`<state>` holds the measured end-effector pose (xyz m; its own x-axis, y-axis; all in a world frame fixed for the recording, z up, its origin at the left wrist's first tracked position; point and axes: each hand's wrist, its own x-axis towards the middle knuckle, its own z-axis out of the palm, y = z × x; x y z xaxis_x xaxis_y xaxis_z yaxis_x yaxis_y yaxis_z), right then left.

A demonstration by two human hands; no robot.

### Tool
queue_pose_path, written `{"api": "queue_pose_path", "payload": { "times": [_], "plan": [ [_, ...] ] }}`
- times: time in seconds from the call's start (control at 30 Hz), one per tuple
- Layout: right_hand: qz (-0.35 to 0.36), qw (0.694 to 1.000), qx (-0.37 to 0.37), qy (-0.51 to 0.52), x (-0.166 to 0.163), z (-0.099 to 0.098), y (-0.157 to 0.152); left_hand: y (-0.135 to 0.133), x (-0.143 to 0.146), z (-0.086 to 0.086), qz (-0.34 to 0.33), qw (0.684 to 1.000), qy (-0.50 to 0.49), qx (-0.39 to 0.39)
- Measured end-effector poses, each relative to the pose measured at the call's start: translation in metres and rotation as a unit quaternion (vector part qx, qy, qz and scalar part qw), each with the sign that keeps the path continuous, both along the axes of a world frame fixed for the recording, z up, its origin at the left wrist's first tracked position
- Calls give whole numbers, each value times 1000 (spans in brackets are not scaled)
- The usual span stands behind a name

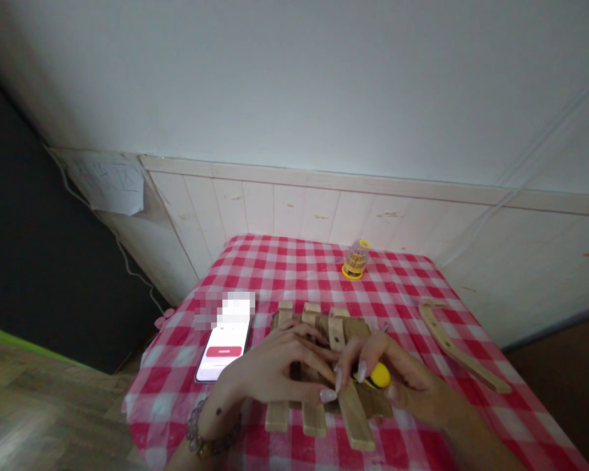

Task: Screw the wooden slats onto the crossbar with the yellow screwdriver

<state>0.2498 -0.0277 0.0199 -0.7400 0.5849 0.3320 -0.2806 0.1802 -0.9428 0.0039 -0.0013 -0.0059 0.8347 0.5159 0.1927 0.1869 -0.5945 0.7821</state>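
The left hand [269, 369] lay curved over a small wooden frame [324, 340] at the near middle of the table [294, 275], its fingers reaching across the pale slats. Whether that grip was closing on the wood or only resting there, I could not tell. The right hand [392, 386] was closed around a yellow-handled screwdriver [380, 375], and its fingers hid most of the handle, the shaft and the tip. The two hands nearly met above the frame, with their fingertips crowded together, so the middle of the piece was out of sight.

The frame had three pale slats running across darker brown wood, their ends showing above and below the hands. Any joints or fixings were covered. A loose, curved wooden piece [459, 347] lay on the right of the red-and-white checked tablecloth [294, 281], well apart from the hands. Farther back stood a small yellow-based bit holder [356, 260] with a clear top. A smartphone [223, 353] lay just beside the left hand, showing a red button, and a pixelated patch [223, 311] hid the area above it. A beaded bracelet [211, 428] circled the left wrist, partly cut off by the frame's lower edge.
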Motion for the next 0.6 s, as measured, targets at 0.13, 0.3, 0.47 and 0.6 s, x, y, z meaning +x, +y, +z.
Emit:
{"api": "queue_pose_path", "payload": {
  "times": [0.13, 0.3, 0.47, 0.6],
  "plan": [
    [-3, 998, -30, 51, -4, -10, -2, 1, -1, 1, -16, 1000, 12, -4],
    [-22, 997, -44, 60, -4, -20, -6, 0, -2, 1, -16, 1000, 18, -2],
    [-29, 998, -48, -35, 5, -20, -2, -1, -1, 0, 13, 1000, -5, 7],
    [-43, 999, 17, -22, 3, -9, 0, -1, 0, 1, -6, 1000, 2, 3]
  ]
}}
